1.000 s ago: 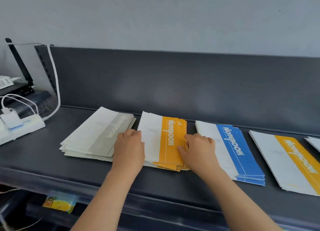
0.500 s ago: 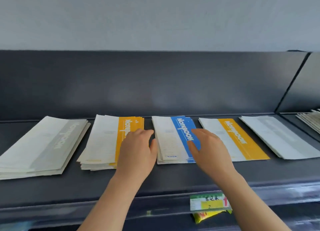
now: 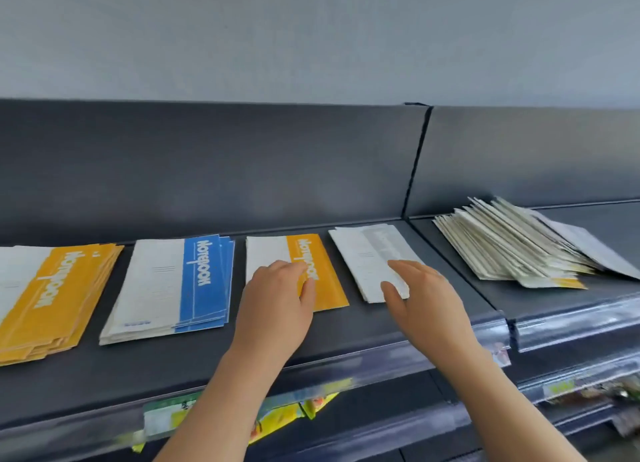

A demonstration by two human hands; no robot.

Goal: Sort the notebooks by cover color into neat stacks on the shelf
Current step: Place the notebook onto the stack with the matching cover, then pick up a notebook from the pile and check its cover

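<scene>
Along the dark grey shelf (image 3: 346,337) lie a thick orange notebook stack (image 3: 59,295) at the left, then a blue stack (image 3: 180,285), a thin orange notebook (image 3: 329,281) and a grey-white notebook (image 3: 367,253). A messy fanned pile of notebooks (image 3: 512,247) sits on the adjoining shelf section at the right. My left hand (image 3: 277,305) lies over the thin orange notebook's near left part, fingers relaxed. My right hand (image 3: 422,299) is spread over the near end of the grey-white notebook, thumb out to the left. Neither hand grips anything.
A grey back panel (image 3: 242,163) rises behind the shelf, with a vertical seam (image 3: 417,160) between sections. Clear price strips (image 3: 571,326) run along the front edge. Colourful packets (image 3: 277,420) hang on the lower shelf.
My view has swung right along the shelf. Both hands moved right: the left from the thick orange stack to the thin orange notebook, the right from the blue stack to the grey-white notebook.
</scene>
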